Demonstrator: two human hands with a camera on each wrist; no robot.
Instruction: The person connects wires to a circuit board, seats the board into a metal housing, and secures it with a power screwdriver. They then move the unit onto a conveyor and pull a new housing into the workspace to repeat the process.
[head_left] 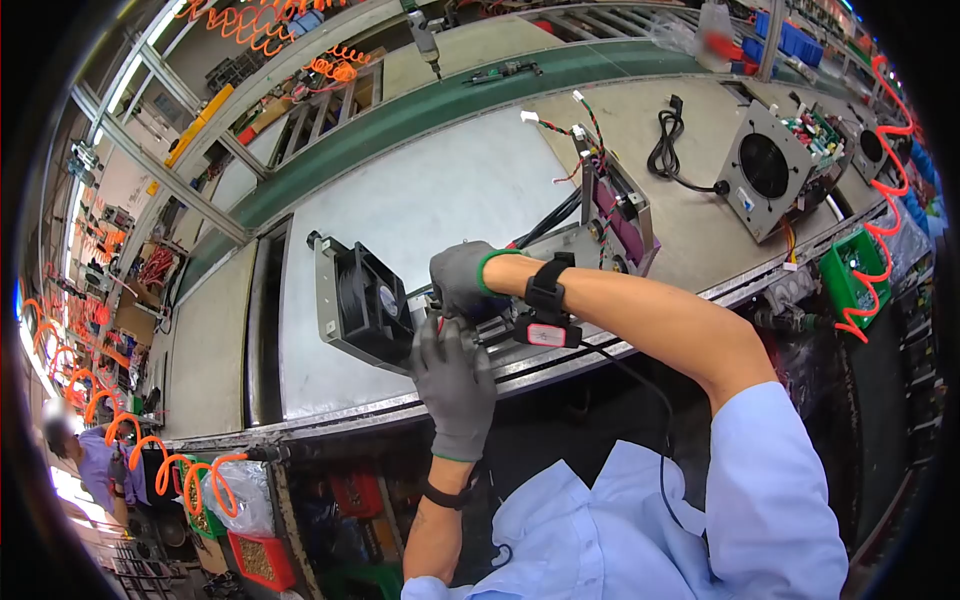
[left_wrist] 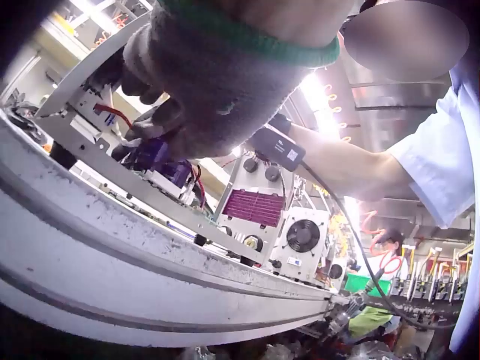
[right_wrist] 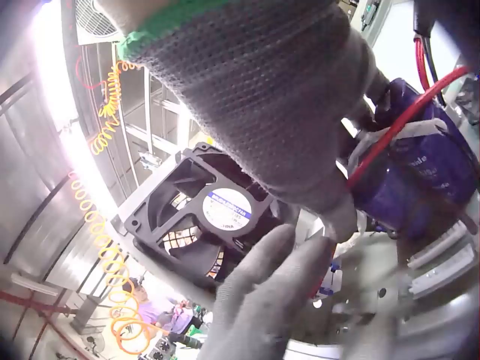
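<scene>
A metal chassis (right_wrist: 360, 300) lies on the bench with a black fan (head_left: 372, 300) upright at its left end. My left hand (head_left: 455, 385) reaches in from the front edge, its fingers (right_wrist: 274, 274) fairly straight beside the fan and touching near a red wire. Over the chassis, right of the fan, my right hand (head_left: 465, 280) bends downward, its fingertips close to the left ones; whether it pinches anything is hidden. Blue-purple capacitors (right_wrist: 420, 165) sit beside the right hand, with a red cable (right_wrist: 405, 124) across them. Both hands wear grey gloves.
Right of the hands stands a unit with a purple part (head_left: 632, 228). Farther right are another fan unit (head_left: 765, 165), a black power cord (head_left: 665, 145) and a green bin (head_left: 855, 280). A screwdriver tool (head_left: 425, 45) hangs beyond the bench. A red coiled hose (head_left: 890, 190) hangs at right.
</scene>
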